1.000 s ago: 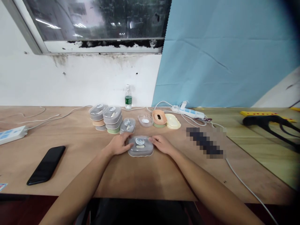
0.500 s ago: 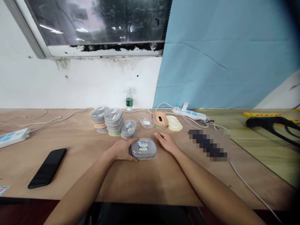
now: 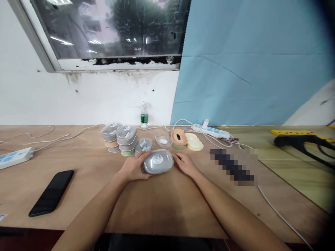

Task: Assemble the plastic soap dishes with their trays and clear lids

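Plywood tabletop (image 3: 167,212) fills my feed from the head camera, below a grimy window (image 3: 110,31) and a creased blue sheet (image 3: 248,62). On my screen, the left fingers (image 3: 141,163) are pressed together and curled against the left end of a plastic box (image 3: 158,161), while the right fingertips (image 3: 176,159) sit close together against its right end. I read the box as held between the left hand (image 3: 132,168) and the right hand (image 3: 185,164); I can't tell whether it's lifted or resting on the wood. Its clear lid has a round white label on top. Just behind it, near the left fingers, sits a smaller plastic box (image 3: 143,146), with two stacks of boxes (image 3: 120,139) beyond it. To the right are a clear dish (image 3: 163,140), an orange lid (image 3: 179,137) on a green piece, and a cream lid (image 3: 194,142). Farther out I see a water bottle (image 3: 144,116), a power strip (image 3: 211,131), a pixelated patch (image 3: 232,167), a second power strip (image 3: 14,157), and a black phone (image 3: 51,192) lying on the wood to the left.
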The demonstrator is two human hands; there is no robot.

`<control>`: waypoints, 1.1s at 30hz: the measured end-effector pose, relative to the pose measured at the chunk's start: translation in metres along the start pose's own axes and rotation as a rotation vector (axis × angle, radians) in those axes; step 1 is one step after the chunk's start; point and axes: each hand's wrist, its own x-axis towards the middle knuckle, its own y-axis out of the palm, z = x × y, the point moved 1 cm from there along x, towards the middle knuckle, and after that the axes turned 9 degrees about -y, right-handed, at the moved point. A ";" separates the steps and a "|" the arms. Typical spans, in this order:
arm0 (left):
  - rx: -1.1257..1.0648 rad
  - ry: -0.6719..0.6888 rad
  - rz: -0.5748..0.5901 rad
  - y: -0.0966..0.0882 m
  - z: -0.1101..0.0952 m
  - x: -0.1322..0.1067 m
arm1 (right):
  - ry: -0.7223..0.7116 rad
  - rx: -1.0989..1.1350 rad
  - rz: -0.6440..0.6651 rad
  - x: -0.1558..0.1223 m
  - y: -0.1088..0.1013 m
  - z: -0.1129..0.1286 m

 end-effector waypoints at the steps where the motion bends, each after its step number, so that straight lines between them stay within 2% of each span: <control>1: -0.013 -0.044 -0.052 -0.001 0.002 0.001 | 0.006 0.005 0.007 0.000 0.000 0.000; 4: 0.001 -0.246 -0.220 -0.006 0.007 0.003 | 0.026 0.025 0.018 -0.001 0.001 0.001; 6: 0.054 -0.356 -0.272 -0.008 0.011 0.004 | 0.021 0.040 0.033 -0.001 0.001 0.002; 12: 0.197 -0.469 -0.233 -0.006 0.013 0.006 | -0.001 -0.002 0.090 -0.002 0.000 0.007; 20: 0.208 -0.410 -0.341 0.001 0.004 0.009 | -0.028 0.004 0.134 -0.003 -0.001 0.011; 26: 0.186 -0.348 -0.386 0.005 0.007 0.010 | -0.028 -0.013 0.135 -0.003 -0.002 0.013; 33: 0.198 -0.243 -0.370 0.006 0.008 0.010 | -0.033 -0.021 0.135 -0.003 -0.001 0.011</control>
